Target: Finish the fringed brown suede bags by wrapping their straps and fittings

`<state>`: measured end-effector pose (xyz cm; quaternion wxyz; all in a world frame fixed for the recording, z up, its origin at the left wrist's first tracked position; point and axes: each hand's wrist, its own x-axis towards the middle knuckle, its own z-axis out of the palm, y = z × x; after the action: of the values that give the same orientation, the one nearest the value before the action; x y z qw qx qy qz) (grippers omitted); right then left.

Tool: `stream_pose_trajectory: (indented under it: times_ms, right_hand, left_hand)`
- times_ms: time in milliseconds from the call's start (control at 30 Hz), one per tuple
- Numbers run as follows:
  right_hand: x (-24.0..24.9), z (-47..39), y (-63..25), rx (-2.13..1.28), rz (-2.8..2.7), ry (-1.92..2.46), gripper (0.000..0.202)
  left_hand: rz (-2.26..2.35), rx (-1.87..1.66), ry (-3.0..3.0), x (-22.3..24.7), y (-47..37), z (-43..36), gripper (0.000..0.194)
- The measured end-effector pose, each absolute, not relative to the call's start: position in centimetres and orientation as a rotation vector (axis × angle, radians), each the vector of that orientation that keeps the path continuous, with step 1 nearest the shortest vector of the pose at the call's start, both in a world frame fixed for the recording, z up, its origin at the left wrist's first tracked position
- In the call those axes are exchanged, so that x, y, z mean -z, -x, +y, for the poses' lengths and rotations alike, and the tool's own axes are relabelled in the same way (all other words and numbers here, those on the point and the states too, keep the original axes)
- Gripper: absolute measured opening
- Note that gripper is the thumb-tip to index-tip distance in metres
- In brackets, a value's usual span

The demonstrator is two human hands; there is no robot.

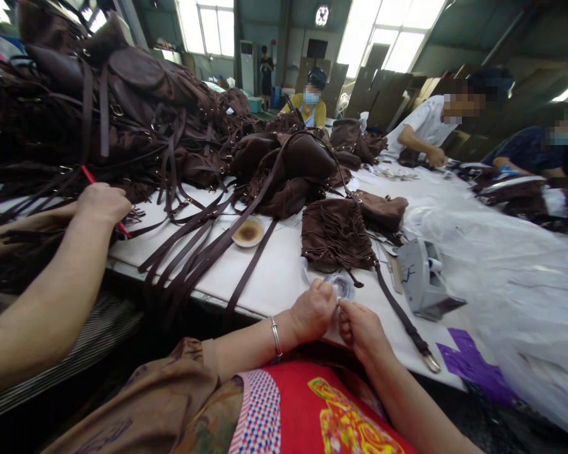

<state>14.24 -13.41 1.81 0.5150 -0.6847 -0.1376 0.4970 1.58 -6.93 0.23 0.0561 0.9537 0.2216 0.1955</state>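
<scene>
My left hand [313,310], with a bracelet on its wrist, is closed in a fist at the table's front edge. Against it, my right hand [363,329] makes a pinch. Something small and pale shows between the fingertips, too small to name. Just behind my hands lies a coil of clear plastic [343,287]. A dark brown fringed bag [337,233] rests past the coil. Its strap, ending in a metal clasp [431,362], runs down toward the table edge to the right of my hands.
Brown bags [170,94] are heaped at left, straps [203,246] trailing over the edge. Nearby are a white dish of brown liquid [248,232], a grey tape dispenser [426,277], purple tape [473,362] and clear plastic sheeting [511,271]. At left, another person's hand [103,205] holds a red stick-like tool.
</scene>
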Motion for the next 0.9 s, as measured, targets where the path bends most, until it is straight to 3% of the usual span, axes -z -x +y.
stream_pose_trajectory:
  times_ms: [167,367,633,900]
  right_hand:
    - [-2.1,-12.6,-15.0,-1.401,-0.245,1.649,0.038]
    - [-1.9,-13.7,-15.4,-1.305,-0.374,1.398,0.044]
    - [-3.3,-13.0,-15.1,-1.432,-0.278,1.307,0.033]
    - [-2.8,-12.5,-14.0,-1.030,-0.614,1.269,0.036]
  left_hand:
    - [0.625,-0.504,-2.948,-0.7,-1.7,-6.4,0.018]
    - [0.709,-0.697,-2.920,-0.9,-1.7,-5.6,0.019]
    - [0.788,-0.832,-2.723,-2.2,-1.7,-5.6,0.016]
    - [0.757,-0.890,-2.278,-4.5,-1.0,-5.3,0.025]
